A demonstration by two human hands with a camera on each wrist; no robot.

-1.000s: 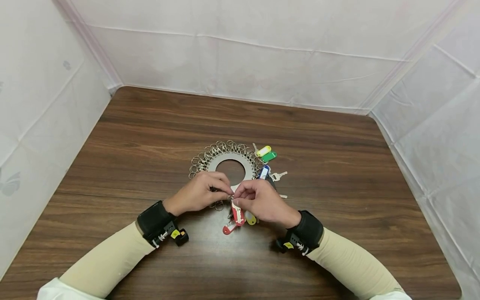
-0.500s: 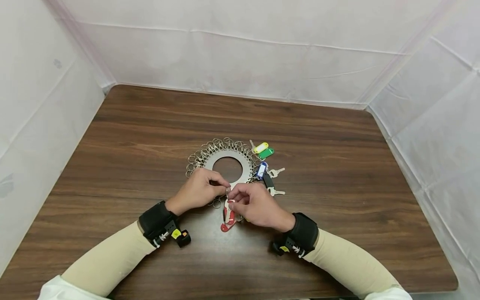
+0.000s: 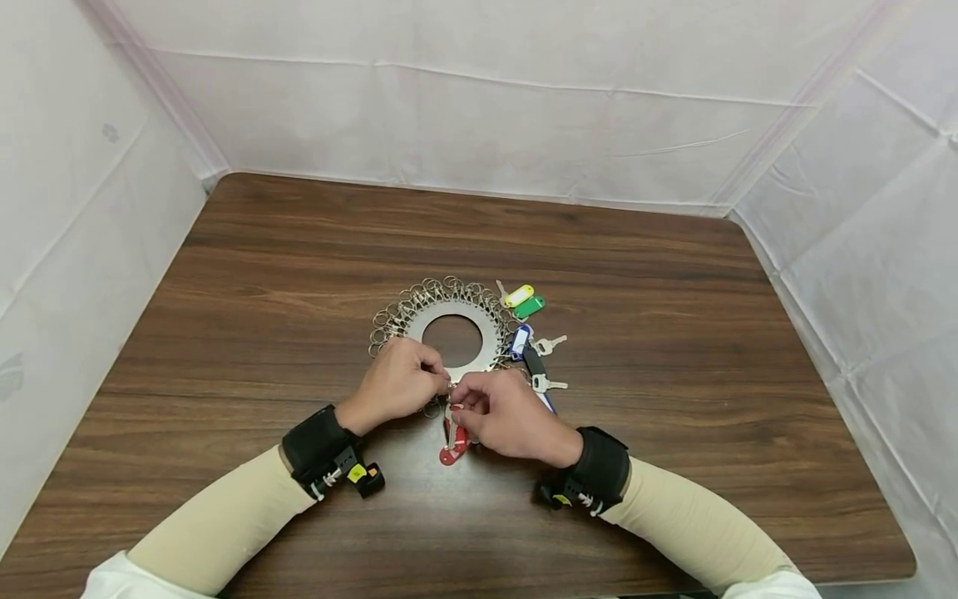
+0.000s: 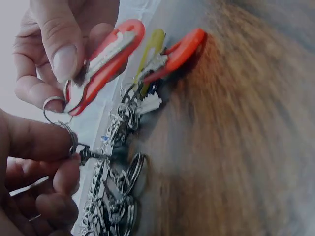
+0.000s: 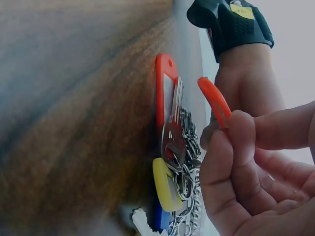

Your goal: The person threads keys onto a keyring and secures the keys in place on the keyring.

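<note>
A flat metal disc [image 3: 485, 330] with a round hole lies mid-table, its rim hung with several key rings. At its near edge my left hand [image 3: 443, 380] pinches a small key ring [image 4: 73, 143] that hangs from the disc. My right hand [image 3: 460, 401] pinches a red key tag [image 4: 106, 64] by its ring end, close against the left fingertips. A second red tag [image 3: 452, 450] lies on the table under the hands, with a key [image 5: 172, 137] and a yellow tag [image 5: 165, 184] beside it.
Right of the disc lie a yellow tag [image 3: 519, 294], a green tag [image 3: 529, 307], a blue tag [image 3: 520, 340], a black tag [image 3: 535, 360] and two loose-looking keys [image 3: 550, 343]. White sheeting walls [image 3: 479, 108] enclose the wooden table [image 3: 674, 349] on three sides.
My right hand has drawn in toward the left with the red tag, and it now covers the yellow tag near it. The left hand has kept its pinch at the disc's edge.
</note>
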